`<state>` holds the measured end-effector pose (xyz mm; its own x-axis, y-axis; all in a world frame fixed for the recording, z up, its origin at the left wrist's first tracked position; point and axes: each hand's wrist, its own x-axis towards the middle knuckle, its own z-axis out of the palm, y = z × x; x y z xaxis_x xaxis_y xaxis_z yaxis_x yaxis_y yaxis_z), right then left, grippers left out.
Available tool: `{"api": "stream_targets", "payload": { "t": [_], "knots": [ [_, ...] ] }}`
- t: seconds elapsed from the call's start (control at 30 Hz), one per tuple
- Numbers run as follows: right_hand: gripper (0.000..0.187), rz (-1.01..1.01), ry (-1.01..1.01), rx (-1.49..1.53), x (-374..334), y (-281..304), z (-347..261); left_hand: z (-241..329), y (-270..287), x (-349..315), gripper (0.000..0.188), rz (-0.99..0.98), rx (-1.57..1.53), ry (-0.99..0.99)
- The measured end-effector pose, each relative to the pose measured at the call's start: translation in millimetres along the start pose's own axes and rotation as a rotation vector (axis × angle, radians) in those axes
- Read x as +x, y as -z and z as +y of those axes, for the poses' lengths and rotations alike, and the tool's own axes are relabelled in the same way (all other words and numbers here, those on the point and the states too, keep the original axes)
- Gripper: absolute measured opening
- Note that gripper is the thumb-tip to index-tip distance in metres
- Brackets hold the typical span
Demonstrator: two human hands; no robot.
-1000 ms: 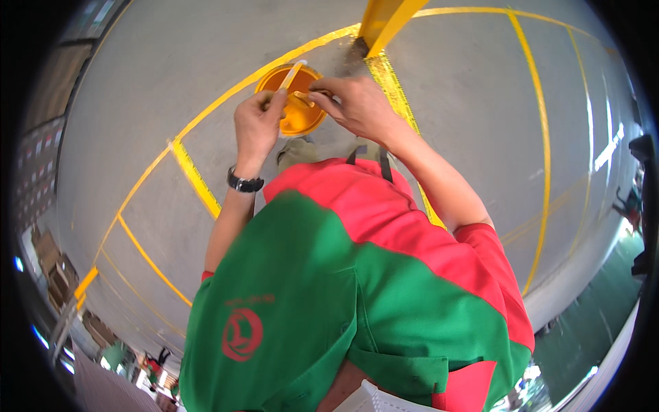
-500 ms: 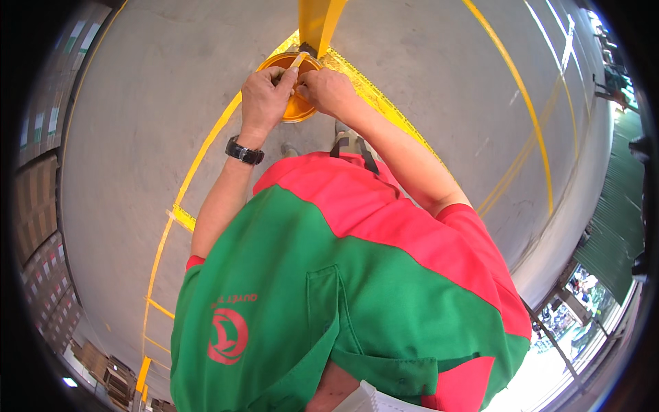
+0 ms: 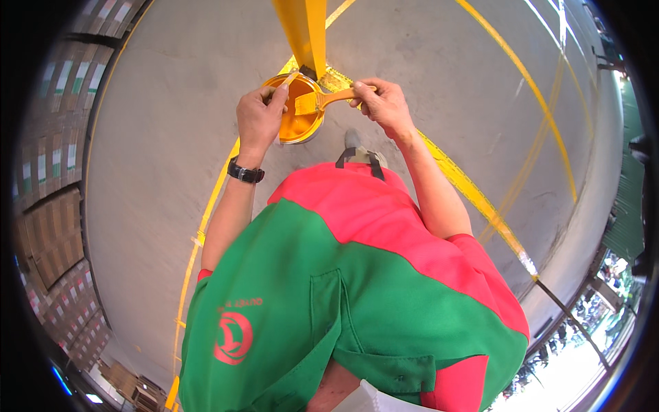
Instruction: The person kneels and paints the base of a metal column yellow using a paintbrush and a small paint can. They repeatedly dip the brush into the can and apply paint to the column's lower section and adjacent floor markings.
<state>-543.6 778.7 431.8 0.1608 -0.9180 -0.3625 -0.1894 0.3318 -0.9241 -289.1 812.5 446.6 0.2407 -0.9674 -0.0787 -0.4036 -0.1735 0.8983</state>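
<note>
A paintbrush [image 3: 335, 98] with a wooden handle is gripped by my right hand [image 3: 386, 106]. Its bristles, coated in yellow paint, point left over the open paint bucket [image 3: 320, 125]. Orange-yellow paint coats the bucket's inside. At the left of the bucket, my left hand [image 3: 260, 123] is closed, with a narrow pale strip [image 3: 292, 78] pinched between thumb and fingers. The strip reaches the far rim; whether it is the bucket's handle or a separate piece, I cannot tell.
Just beyond the bucket rises a yellow post [image 3: 302, 31]. Yellow lines [image 3: 458, 180] run across the grey floor, some with worn paint. Stacked cartons [image 3: 58, 154] line the far left. My shoe [image 3: 351, 139] shows below the bucket.
My right hand has moved right, away from the bucket's middle, and the paintbrush now shows plainly. My left hand stays at the bucket with the pale strip. The whole view has shifted slightly.
</note>
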Motion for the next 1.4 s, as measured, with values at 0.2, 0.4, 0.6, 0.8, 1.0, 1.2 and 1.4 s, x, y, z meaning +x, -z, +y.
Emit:
{"api": "stream_targets", "payload": {
  "t": [0.2, 0.4, 0.6, 0.8, 1.0, 1.2, 1.4],
  "knots": [
    [0.026, -0.009, -0.081, 0.437, -7.4, 4.2, 34.1, 11.0, 3.2, -5.2, 0.041, 0.039, 0.001, -0.074],
    [0.027, -0.008, 0.091, 0.219, -11.9, -0.4, 23.4, 6.4, 6.2, -8.2, 0.035, 0.105, -0.029, -0.062],
    [0.029, 0.06, 0.221, 0.033, -13.0, 1.5, 2.9, 9.0, 8.3, -11.2, 0.031, 0.19, -0.07, -0.014],
    [0.028, 0.075, 0.251, 0.282, 8.1, 35.1, 14.6, 39.7, 13.9, -8.2, 0.028, 0.264, -0.119, -0.019],
    [0.029, 0.23, 0.306, 0.743, 60.6, 22.6, 40.9, 76.1, 46.0, 9.0, 0.025, 0.3, -0.077, -0.055],
    [0.029, 0.327, 0.329, 1.025, 102.1, -37.2, 50.9, 65.0, 80.7, 4.3, 0.023, 0.271, -0.097, -0.025],
    [0.028, 0.324, 0.38, 1.168, 124.7, -70.4, 51.4, 30.4, 100.2, 3.7, 0.024, 0.281, -0.008, 0.075]
  ]
}}
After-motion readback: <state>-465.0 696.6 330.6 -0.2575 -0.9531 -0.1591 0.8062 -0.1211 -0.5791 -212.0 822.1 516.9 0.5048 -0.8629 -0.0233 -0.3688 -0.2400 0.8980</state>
